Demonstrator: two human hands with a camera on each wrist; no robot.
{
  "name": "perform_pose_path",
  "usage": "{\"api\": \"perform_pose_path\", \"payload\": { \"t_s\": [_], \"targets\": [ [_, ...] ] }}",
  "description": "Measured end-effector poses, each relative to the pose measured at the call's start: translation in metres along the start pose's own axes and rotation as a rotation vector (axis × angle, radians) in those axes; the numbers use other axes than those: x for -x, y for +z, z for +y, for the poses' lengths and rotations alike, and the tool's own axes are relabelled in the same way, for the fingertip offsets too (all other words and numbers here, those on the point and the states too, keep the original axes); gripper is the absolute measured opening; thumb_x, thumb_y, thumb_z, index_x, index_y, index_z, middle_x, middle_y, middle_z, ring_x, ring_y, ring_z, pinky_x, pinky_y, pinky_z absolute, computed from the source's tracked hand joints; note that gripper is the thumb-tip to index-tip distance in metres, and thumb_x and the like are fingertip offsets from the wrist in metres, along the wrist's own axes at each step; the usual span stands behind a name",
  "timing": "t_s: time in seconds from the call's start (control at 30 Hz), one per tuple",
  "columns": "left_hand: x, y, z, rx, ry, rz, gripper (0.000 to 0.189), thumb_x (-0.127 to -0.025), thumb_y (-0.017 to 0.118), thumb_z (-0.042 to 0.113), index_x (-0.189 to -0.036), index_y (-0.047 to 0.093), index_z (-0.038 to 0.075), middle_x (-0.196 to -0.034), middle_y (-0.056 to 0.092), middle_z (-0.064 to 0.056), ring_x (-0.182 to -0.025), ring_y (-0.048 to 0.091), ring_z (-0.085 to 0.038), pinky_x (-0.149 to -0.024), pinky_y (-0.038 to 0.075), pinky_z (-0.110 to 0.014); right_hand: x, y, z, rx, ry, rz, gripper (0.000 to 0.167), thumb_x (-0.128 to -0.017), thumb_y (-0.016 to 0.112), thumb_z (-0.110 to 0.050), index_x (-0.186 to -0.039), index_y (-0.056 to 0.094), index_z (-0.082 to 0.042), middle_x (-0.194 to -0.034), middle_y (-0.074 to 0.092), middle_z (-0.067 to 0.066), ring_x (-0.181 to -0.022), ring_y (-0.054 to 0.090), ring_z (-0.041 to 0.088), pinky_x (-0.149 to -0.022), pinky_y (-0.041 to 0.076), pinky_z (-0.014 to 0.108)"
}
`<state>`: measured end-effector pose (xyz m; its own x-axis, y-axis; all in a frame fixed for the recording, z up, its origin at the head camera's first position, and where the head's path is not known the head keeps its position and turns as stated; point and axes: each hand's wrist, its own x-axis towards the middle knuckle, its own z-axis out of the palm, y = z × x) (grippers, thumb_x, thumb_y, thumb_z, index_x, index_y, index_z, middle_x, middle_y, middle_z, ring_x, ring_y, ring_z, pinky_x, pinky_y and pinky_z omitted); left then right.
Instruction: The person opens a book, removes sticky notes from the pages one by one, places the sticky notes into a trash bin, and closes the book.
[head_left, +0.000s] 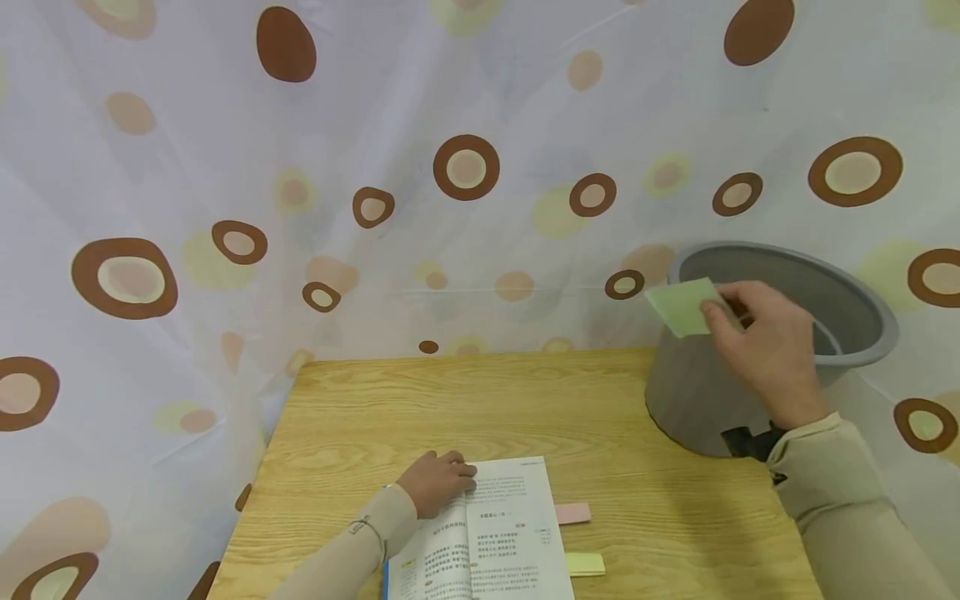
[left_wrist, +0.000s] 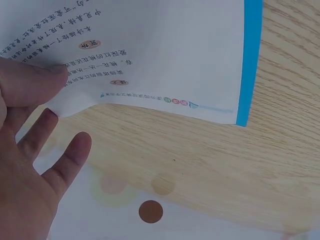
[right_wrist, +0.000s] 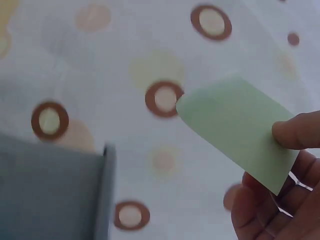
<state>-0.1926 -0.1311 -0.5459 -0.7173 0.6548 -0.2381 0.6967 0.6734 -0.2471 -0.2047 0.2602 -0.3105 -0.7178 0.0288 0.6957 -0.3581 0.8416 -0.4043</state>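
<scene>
My right hand (head_left: pixel 772 346) pinches a pale green paper slip (head_left: pixel 681 304) between thumb and fingers, in the air before the rim of a grey bin (head_left: pixel 697 400). In the right wrist view the green slip bends slightly at its far end. An open book (head_left: pixel 513 533) with printed pages and a blue cover edge lies at the table's front. My left hand (head_left: pixel 438 483) rests on its top near the fold. In the left wrist view the thumb lies on the page, and two fingers extend past its edge.
A pink tab (head_left: pixel 573 513) and a yellow tab (head_left: pixel 587 564) stick out from the book's right side. The wooden table (head_left: pixel 480 400) meets a patterned white sheet (head_left: pixel 420 108) at the back and left. The grey bin stands at the table's right.
</scene>
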Motion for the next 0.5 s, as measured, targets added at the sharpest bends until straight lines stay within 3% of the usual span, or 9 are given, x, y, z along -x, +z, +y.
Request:
{"api": "perform_pose_path", "payload": {
  "t_s": [0.1, 0.2, 0.27, 0.37, 0.47, 0.5],
  "targets": [
    [0.001, -0.002, 0.000, -0.003, -0.006, -0.005, 0.050, -0.087, 0.076, 0.022, -0.131, 0.060, 0.039, -0.143, 0.053, 0.022, -0.132, 0.050, -0.007, -0.098, 0.054, -0.036, -0.019, -0.016, 0.022, 0.030, 0.083, 0.053, 0.024, -0.091, 0.061, -0.015, -0.104, 0.070, 0.004, -0.092, 0.067, 0.024, -0.072, 0.031, -0.027, -0.069, 0.032, 0.019],
    [0.002, -0.003, 0.001, 0.001, -0.006, -0.003, 0.051, -0.087, 0.076, 0.021, -0.132, 0.059, 0.039, -0.144, 0.053, 0.022, -0.132, 0.050, -0.007, -0.101, 0.053, -0.038, -0.031, -0.026, 0.049, 0.083, 0.191, 0.066, 0.029, -0.092, 0.056, -0.018, -0.103, 0.070, 0.004, -0.091, 0.065, 0.024, -0.066, 0.029, -0.021, -0.066, 0.031, 0.023],
    [0.002, -0.004, 0.001, 0.004, -0.005, -0.002, 0.051, -0.086, 0.075, 0.021, -0.131, 0.060, 0.038, -0.143, 0.053, 0.022, -0.133, 0.050, -0.008, -0.103, 0.052, -0.039, -0.035, -0.031, 0.065, 0.128, 0.261, 0.044, 0.034, -0.092, 0.052, -0.019, -0.106, 0.069, 0.007, -0.094, 0.064, 0.027, -0.067, 0.036, -0.011, -0.066, 0.030, 0.026],
    [0.003, -0.004, 0.001, -0.009, 0.001, 0.003, 0.050, -0.087, 0.075, 0.021, -0.131, 0.060, 0.038, -0.143, 0.053, 0.021, -0.132, 0.050, -0.007, -0.102, 0.052, -0.039, -0.036, -0.035, 0.085, 0.209, 0.337, 0.004, 0.039, -0.092, 0.046, -0.019, -0.107, 0.067, 0.010, -0.098, 0.063, 0.032, -0.075, 0.051, 0.016, -0.065, 0.032, 0.032],
    [0.003, -0.004, 0.001, -0.021, 0.005, 0.012, 0.049, -0.087, 0.075, 0.021, -0.131, 0.060, 0.038, -0.143, 0.054, 0.021, -0.132, 0.050, -0.007, -0.101, 0.053, -0.038, -0.034, -0.037, 0.098, 0.260, 0.360, -0.024, 0.040, -0.091, 0.043, -0.017, -0.104, 0.065, 0.013, -0.097, 0.062, 0.036, -0.082, 0.052, 0.043, -0.064, 0.032, 0.039],
    [0.003, -0.004, 0.001, -0.025, 0.005, 0.014, 0.049, -0.087, 0.075, 0.021, -0.131, 0.060, 0.038, -0.143, 0.054, 0.021, -0.132, 0.050, -0.007, -0.100, 0.053, -0.037, -0.034, -0.037, 0.101, 0.269, 0.360, -0.030, 0.039, -0.091, 0.043, -0.018, -0.102, 0.065, 0.013, -0.095, 0.062, 0.036, -0.082, 0.052, 0.044, -0.063, 0.032, 0.040]
  ]
}}
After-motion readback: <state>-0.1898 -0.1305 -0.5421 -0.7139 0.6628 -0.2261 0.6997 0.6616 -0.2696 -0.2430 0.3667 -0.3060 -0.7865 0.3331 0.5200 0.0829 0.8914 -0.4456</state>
